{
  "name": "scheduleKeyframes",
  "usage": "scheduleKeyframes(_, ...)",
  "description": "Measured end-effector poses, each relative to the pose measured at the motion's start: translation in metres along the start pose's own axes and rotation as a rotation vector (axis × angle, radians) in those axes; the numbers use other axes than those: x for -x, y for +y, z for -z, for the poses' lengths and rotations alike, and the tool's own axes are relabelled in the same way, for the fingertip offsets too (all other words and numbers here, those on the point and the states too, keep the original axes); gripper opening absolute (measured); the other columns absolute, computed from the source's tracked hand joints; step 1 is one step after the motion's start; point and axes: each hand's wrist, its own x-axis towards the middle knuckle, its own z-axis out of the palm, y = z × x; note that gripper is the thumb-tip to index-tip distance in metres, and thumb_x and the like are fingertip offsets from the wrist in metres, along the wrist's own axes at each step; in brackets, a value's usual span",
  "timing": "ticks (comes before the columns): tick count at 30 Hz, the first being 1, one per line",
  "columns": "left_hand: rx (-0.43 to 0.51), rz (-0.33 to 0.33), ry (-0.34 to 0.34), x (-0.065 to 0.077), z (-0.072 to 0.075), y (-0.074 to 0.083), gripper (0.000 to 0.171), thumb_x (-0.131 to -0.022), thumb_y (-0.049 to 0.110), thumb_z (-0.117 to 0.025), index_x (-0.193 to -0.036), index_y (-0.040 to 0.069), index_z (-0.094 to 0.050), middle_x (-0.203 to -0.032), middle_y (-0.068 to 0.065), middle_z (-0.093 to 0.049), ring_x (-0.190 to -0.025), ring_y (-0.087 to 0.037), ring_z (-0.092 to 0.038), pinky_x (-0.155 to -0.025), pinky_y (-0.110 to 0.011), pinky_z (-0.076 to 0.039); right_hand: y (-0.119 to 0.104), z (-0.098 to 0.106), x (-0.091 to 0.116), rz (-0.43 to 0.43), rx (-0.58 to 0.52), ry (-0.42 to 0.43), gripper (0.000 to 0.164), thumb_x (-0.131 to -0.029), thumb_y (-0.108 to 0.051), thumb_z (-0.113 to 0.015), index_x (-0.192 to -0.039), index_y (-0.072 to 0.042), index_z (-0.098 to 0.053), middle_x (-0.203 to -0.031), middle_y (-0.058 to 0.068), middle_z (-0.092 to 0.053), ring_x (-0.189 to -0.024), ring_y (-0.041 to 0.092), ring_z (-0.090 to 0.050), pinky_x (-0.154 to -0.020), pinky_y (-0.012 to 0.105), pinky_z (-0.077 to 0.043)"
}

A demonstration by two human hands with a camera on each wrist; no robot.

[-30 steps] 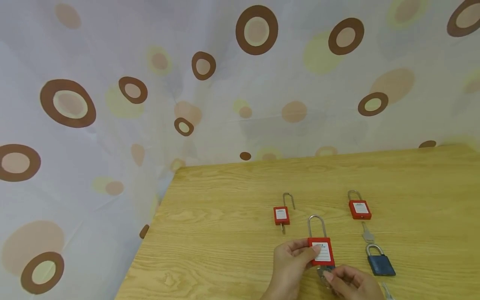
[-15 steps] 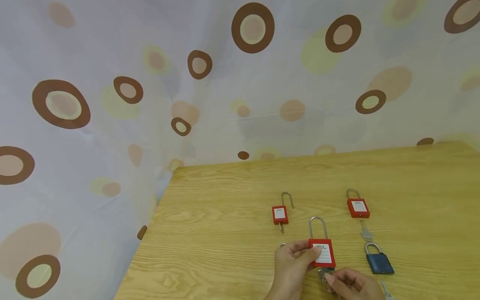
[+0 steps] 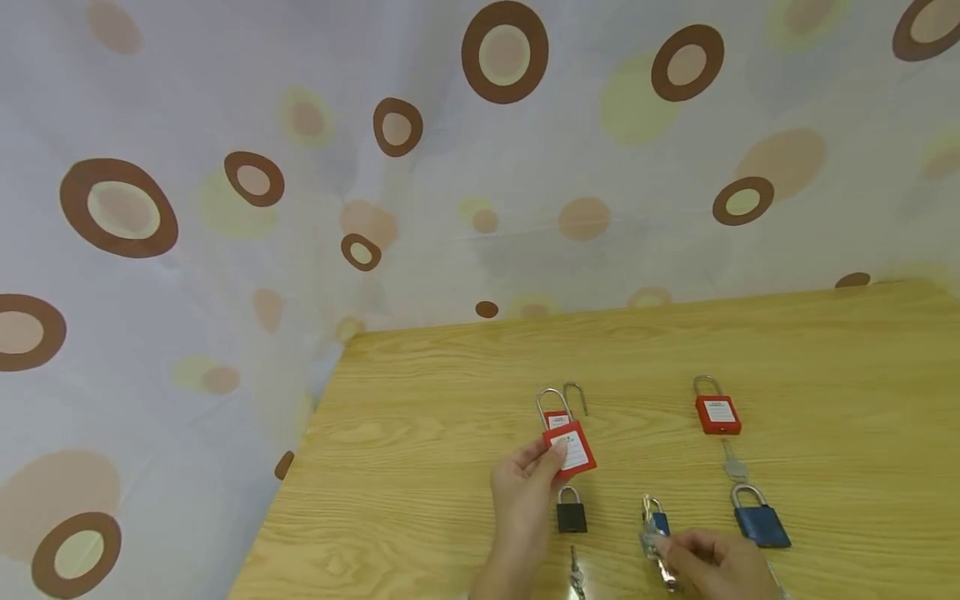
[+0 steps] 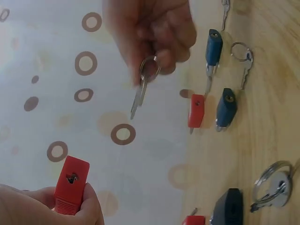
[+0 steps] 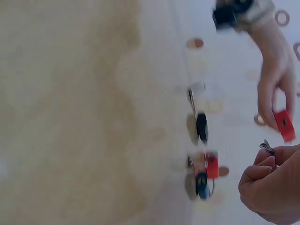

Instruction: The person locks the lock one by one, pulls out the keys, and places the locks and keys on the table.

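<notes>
My left hand (image 3: 519, 496) grips a red padlock (image 3: 578, 448) with a white label and raised shackle, held above the table. The left wrist view shows the keyhole in its underside. My right hand (image 3: 720, 560) pinches keys (image 3: 652, 540) on a ring, apart from that padlock; the keys also show in the left wrist view below the fingers (image 4: 166, 51). Behind the held keys lies a small blue padlock (image 3: 662, 522), partly hidden. Below my left hand are a black padlock (image 3: 572, 517) and a key (image 3: 576, 575) on the table.
Behind the held padlock lies another red padlock (image 3: 557, 419) with its shackle swung out. Further right are a red padlock (image 3: 717, 414), a key (image 3: 735, 467) and a dark blue padlock (image 3: 761, 526). A patterned curtain (image 3: 420, 183) hangs along the back and left of the wooden table (image 3: 420, 433).
My left hand has moved left and away with the red padlock, parting it from the keys in my right hand. The black padlock, its nearby key and the small blue padlock have come into sight.
</notes>
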Motion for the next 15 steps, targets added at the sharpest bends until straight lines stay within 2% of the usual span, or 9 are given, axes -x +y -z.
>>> scheduleKeyframes(2,-0.009,0.021,0.011,0.000,0.001,-0.006,0.038,-0.087,0.009,-0.062,-0.116,-0.015,-0.051,-0.105,-0.017,-0.064,-0.088,-0.013,-0.063,-0.080,-0.025,-0.054,-0.021,0.013,-0.005,0.045,0.091,0.037,0.036,-0.089,-0.037,-0.059,-0.090,-0.003,-0.069,-0.072,-0.003,-0.060,-0.066,0.011,-0.046,-0.055,0.022,-0.037)
scheduleKeyframes(6,-0.030,0.043,0.014,0.000,0.001,-0.012,0.036,-0.087,0.011,-0.063,-0.112,-0.013,-0.053,-0.101,-0.014,-0.066,-0.084,-0.010,-0.062,-0.076,-0.023,-0.054,-0.026,0.027,-0.036,0.150,0.157,0.033,0.030,-0.094,-0.026,-0.051,-0.091,-0.002,-0.068,-0.072,-0.001,-0.055,-0.064,0.012,-0.042,-0.053,0.023,-0.034)
scheduleKeyframes(12,-0.038,0.068,0.011,0.001,0.002,-0.012,0.037,-0.087,0.012,-0.064,-0.113,-0.011,-0.054,-0.105,-0.014,-0.065,-0.088,-0.011,-0.062,-0.079,-0.025,-0.054,-0.030,0.030,-0.068,0.161,0.170,0.030,0.023,-0.090,-0.014,-0.052,-0.085,0.004,-0.066,-0.080,0.007,-0.057,-0.068,0.017,-0.043,-0.054,0.025,-0.035)
scheduleKeyframes(15,-0.040,0.084,0.005,0.002,0.003,-0.012,0.036,-0.087,0.012,-0.064,-0.113,-0.010,-0.054,-0.107,-0.015,-0.065,-0.090,-0.013,-0.063,-0.080,-0.026,-0.054,-0.030,0.030,-0.074,0.162,0.181,0.035,0.021,-0.089,-0.011,-0.054,-0.082,0.005,-0.066,-0.073,0.006,-0.054,-0.060,0.015,-0.042,-0.049,0.025,-0.035)
